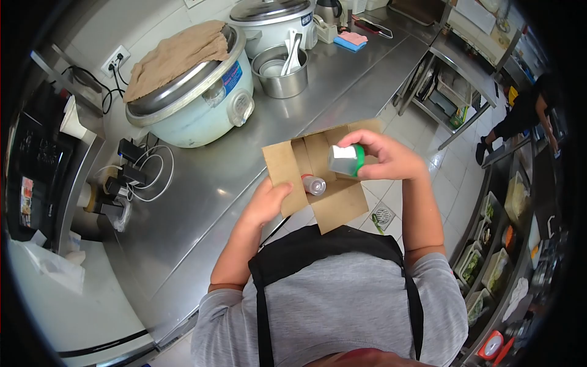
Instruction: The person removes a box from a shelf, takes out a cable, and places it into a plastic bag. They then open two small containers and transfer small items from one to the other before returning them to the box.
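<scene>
An open cardboard box (284, 165) is held at the counter's edge, its flaps spread. My left hand (267, 200) grips the box's left flap, with the thumb over it. Above the box's right side, my right hand (388, 156) pinches a clear jar with a green rim (344, 160), tilted on its side. Inside the box lies another clear jar with a red rim (314, 185). Part of the box's inside is hidden behind the green-rimmed jar.
A large rice cooker (202, 110) with a brown cloth stands on the steel counter (208, 208), near a steel pot with ladles (288, 84). Cables lie left. Food trays (496, 269) line the right; a person in dark clothes (523, 113) is at upper right.
</scene>
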### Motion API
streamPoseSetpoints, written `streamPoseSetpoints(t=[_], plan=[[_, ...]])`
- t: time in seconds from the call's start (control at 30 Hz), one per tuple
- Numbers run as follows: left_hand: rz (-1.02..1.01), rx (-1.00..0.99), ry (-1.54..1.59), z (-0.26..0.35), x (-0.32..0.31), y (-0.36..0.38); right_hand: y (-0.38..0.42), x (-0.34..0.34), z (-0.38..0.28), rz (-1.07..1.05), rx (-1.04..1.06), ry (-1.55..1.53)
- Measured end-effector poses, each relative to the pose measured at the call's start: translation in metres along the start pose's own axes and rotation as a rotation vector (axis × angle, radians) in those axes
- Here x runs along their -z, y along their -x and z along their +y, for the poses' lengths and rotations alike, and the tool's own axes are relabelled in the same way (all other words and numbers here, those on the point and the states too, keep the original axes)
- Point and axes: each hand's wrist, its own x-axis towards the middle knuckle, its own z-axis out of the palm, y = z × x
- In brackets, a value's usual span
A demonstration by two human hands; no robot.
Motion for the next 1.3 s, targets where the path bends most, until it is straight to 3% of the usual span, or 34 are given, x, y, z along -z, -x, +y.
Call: streamPoseSetpoints(t=[0.07, 0.37, 0.77, 0.87, 0.97, 1.07, 1.17, 1.3], plan=[[-0.018, 0.0, 0.01, 0.002, 0.004, -0.001, 0.003, 0.002, -0.003, 0.001, 0.012, -0.341], [0.049, -0.018, 0.098, -0.001, 0.016, -0.004, -0.001, 0.01, -0.006, 0.058, 0.01, -0.424], [0.072, -0.066, 0.139, 0.003, 0.022, 0.001, -0.007, 0.009, -0.02, -0.042, 0.252, -0.508], [0.095, -0.088, 0.07, 0.005, 0.024, 0.006, -0.014, 0.002, -0.02, 0.148, -0.043, 0.134], [0.061, -0.221, -0.036, 0.01, 0.023, 0.013, -0.025, -0.025, -0.015, 0.144, 0.03, 0.07], [0.03, -0.21, -0.064, 0.013, 0.023, 0.021, -0.036, -0.039, -0.004, 0.258, 0.044, 0.923], [0.051, -0.336, -0.147, 0.015, 0.018, 0.026, -0.041, -0.053, 0.009, 0.29, 0.078, 1.078], [0.071, -0.329, -0.106, 0.017, 0.021, 0.033, -0.041, -0.063, 0.004, 0.297, 0.075, 1.296]])
